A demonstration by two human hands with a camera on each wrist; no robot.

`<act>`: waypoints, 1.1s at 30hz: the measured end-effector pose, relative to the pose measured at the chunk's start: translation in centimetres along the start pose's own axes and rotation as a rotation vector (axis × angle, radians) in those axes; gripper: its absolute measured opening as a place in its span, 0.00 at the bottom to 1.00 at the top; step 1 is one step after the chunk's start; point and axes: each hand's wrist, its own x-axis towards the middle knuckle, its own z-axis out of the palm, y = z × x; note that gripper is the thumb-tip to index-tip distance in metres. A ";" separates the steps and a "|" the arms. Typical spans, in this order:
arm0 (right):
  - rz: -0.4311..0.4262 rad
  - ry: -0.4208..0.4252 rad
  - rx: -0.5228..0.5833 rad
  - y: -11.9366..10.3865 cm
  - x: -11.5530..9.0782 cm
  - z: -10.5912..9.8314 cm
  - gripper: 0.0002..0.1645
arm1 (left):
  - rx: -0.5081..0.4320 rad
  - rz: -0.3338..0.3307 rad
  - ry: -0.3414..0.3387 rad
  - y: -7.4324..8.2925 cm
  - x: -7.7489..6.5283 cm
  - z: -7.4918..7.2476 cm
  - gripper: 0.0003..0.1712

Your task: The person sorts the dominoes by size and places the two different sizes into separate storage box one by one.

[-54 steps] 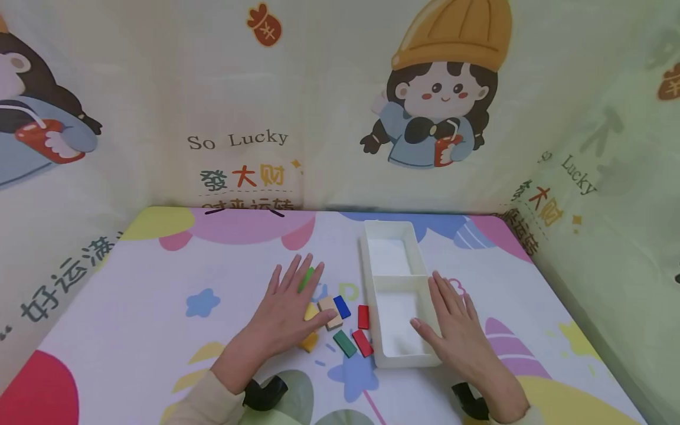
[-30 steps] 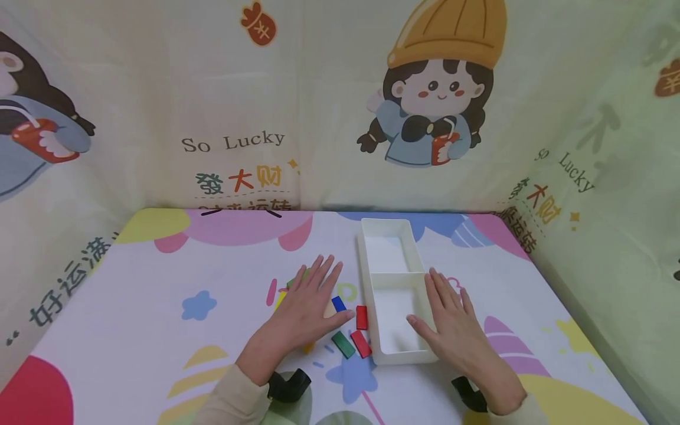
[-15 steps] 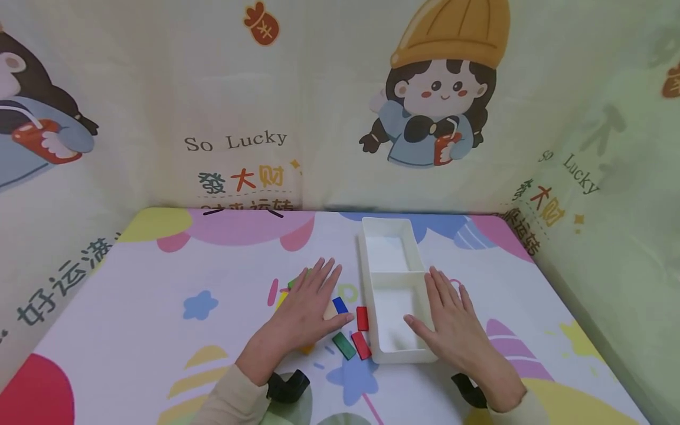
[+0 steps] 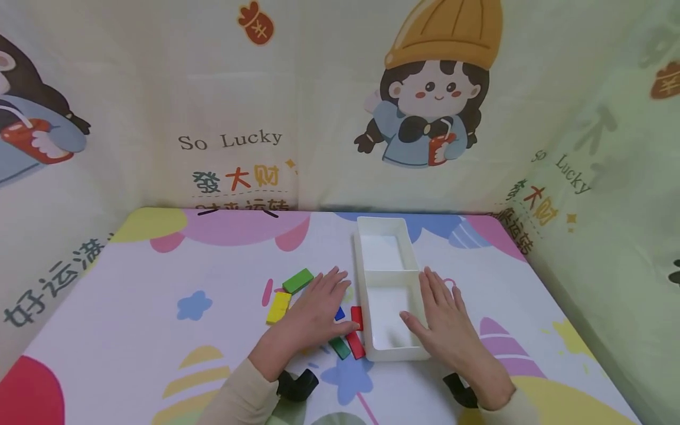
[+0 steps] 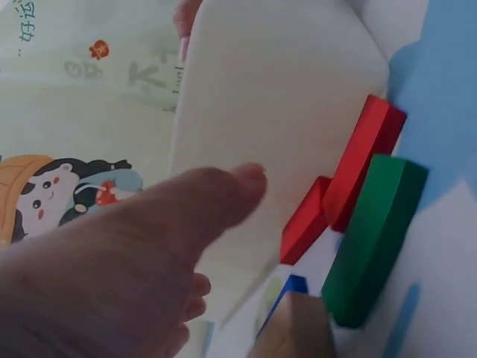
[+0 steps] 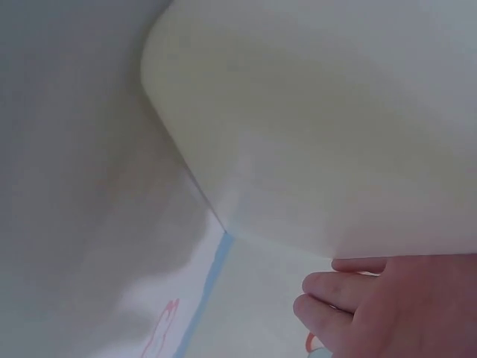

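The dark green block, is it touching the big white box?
Apart. The left wrist view shows a red block lying between the dark green block and the white box, so they don't meet.

Partly covered, partly cropped
Left hand [image 4: 312, 310] hides some of the blue block [image 4: 339, 314]; left wrist view's bottom edge crops the beige block [image 5: 297, 330].

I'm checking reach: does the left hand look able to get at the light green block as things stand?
Likely yes: the light green block lies right by the left hand, with no other block on top or between them.
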 end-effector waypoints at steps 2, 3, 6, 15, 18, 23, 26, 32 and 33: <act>0.004 0.003 0.002 0.1 0.0 0.1 0.54 | -0.002 0.014 -0.010 0.2 0.4 0.4 0.46; 0.006 0.004 -0.003 0.1 -0.1 0.1 0.54 | -0.001 0.018 -0.015 0.3 0.6 0.7 0.45; 0.008 0.009 -0.009 0.0 0.0 0.3 0.54 | -0.019 0.028 -0.022 0.1 0.6 1.3 0.42; 0.006 0.000 0.014 0.1 0.0 0.3 0.53 | -0.090 0.060 0.071 -0.4 1.1 2.8 0.38; 0.006 -0.020 0.025 0.2 0.0 0.1 0.54 | -0.094 0.040 0.095 -0.2 1.2 3.1 0.36; 0.004 -0.070 0.054 0.5 0.0 -0.9 0.58 | -0.090 0.026 0.120 0.2 1.6 3.0 0.36; -0.005 -0.088 0.067 0.7 0.0 -1.3 0.59 | -0.084 0.023 0.132 0.3 1.7 2.9 0.36; -0.019 -0.072 0.064 1.1 -0.2 -0.7 0.59 | -0.063 0.027 0.154 -0.1 1.3 3.0 0.34; -0.023 -0.063 0.059 1.1 -0.2 -0.5 0.58 | -0.059 0.032 0.161 -0.2 1.3 3.1 0.34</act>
